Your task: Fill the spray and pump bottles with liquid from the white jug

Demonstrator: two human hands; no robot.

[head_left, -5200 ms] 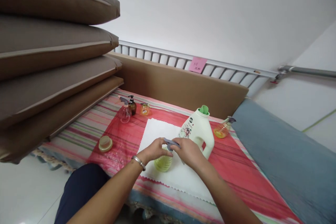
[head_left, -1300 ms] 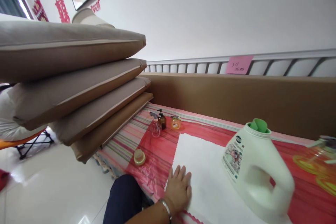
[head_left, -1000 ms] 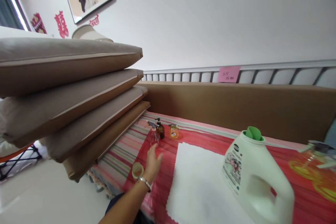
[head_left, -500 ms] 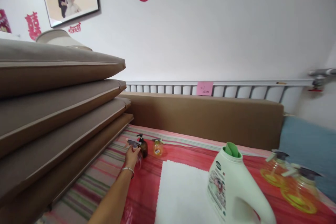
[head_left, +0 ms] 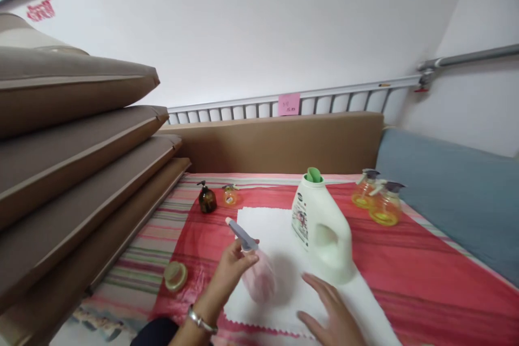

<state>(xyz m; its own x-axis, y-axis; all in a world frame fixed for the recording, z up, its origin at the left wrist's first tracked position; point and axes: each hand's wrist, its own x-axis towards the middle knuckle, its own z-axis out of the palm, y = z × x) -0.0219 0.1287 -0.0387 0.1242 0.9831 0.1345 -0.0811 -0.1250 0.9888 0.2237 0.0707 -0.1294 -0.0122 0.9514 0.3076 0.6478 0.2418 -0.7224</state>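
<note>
My left hand, with a silver bangle at the wrist, grips a pink see-through pump bottle by the neck, just under its grey pump head. The bottle is over the white cloth, tilted; whether it touches the cloth I cannot tell. To the right, my right hand is open with fingers apart, holding nothing. Just beyond it stands a large pale green jug with a handle, a label and a green piece in its mouth.
A brown pump bottle and a small yellow bottle stand at the back. Two pump bottles with yellow liquid are at right. A round greenish lid-like item lies at left, near stacked cushions.
My left hand has brought the pink bottle from beside the brown bottle to over the white cloth. My right hand has come into view. The camera has turned right and down.
</note>
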